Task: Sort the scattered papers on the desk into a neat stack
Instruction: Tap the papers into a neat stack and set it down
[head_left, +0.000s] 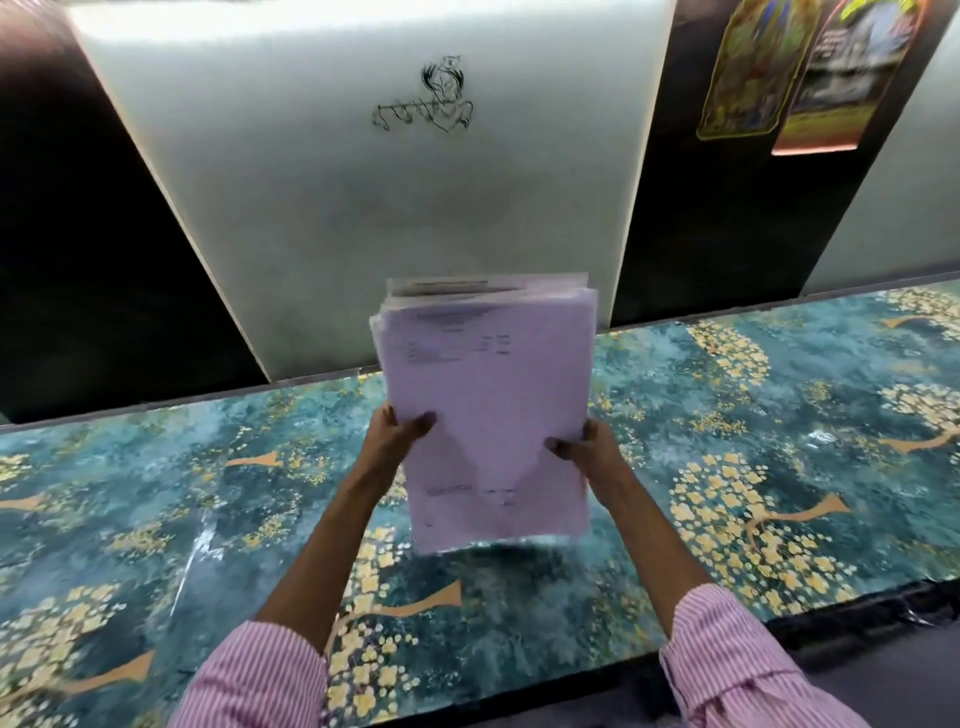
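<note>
both hands hold one stack of papers, lifted over the desk

your left hand (402, 434) grasps the stack of papers (488, 384) at its 9 o'clock edge and your right hand (587, 452) at its 3 o'clock edge. each thumb presses on the front sheet, and the other fingers are hidden behind. the long axis of the stack goes from 6 to 12 o'clock, and most of it stands above your grip, toward 12. the short lower edge hangs blurred over the desk (727, 467), which lies at 6 o'clock from the grip. both hands are equally near, so i think the tapping down needs both together. at 12 o'clock the sheet tops are not yet even. count: one stack, its sheets too many to count, and two hands. behind are one white panel (363, 182) and two posters (779, 73).
</note>
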